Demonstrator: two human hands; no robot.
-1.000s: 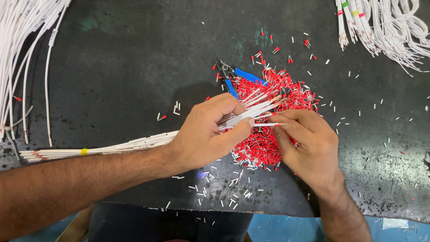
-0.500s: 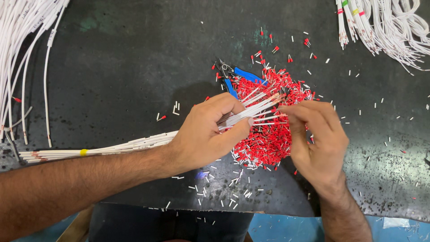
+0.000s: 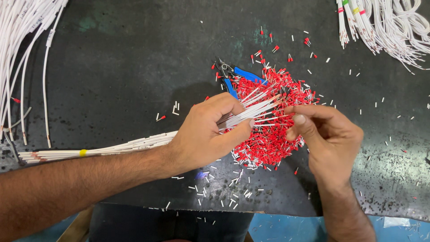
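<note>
My left hand point(image 3: 208, 132) grips a bundle of thin white wires point(image 3: 130, 145) banded with a yellow ring; their stripped ends fan out to the right over a pile of small red ferrules point(image 3: 273, 121). My right hand point(image 3: 327, 134) is beside those ends, thumb and fingers pinched together at the tip of one wire; whether a ferrule is between them is too small to tell. A blue-handled cutter point(image 3: 235, 76) lies half under the far side of the pile.
The dark work mat point(image 3: 112, 67) is strewn with white insulation bits and stray red ferrules. Loose white wires point(image 3: 22, 54) hang at the far left, and banded white wire bundles point(image 3: 385, 27) lie at the top right. The table's front edge runs near the bottom.
My right hand lifted slightly off the red pile and shifted right, then brought its pinched fingertips to the wire ends. My left hand and the bundle stayed almost still.
</note>
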